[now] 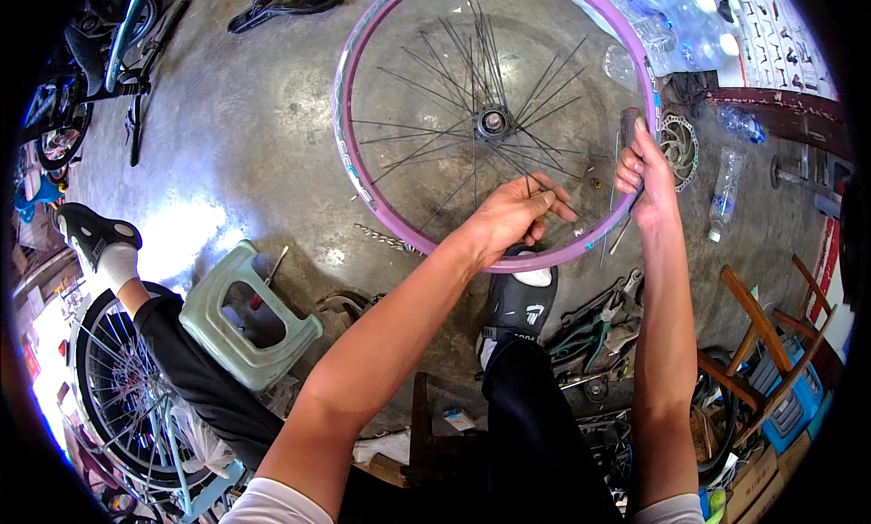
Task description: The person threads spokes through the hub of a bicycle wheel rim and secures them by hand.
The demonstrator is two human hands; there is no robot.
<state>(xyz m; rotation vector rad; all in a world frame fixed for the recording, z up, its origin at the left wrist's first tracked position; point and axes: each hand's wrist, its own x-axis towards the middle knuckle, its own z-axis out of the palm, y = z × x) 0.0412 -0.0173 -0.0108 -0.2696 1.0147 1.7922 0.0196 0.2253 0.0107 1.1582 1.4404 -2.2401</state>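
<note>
R hand's (646, 175) grip is clenched on the purple rim (558, 254), prob. to steady it; L hand's (522, 215) inside it nr. spokes (484, 75), can't tell if holding any.

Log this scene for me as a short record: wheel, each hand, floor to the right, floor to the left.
Wheel: round purple rim, with a dark hub and thin black spokes inside
Left hand: inside the rim, over the lower spokes; whether it holds one is unclear
Right hand: curled around the rim's right side
Floor, right: silver perforated metal disc, clear plastic bottle
Floor, left: pale green plastic stool
</note>
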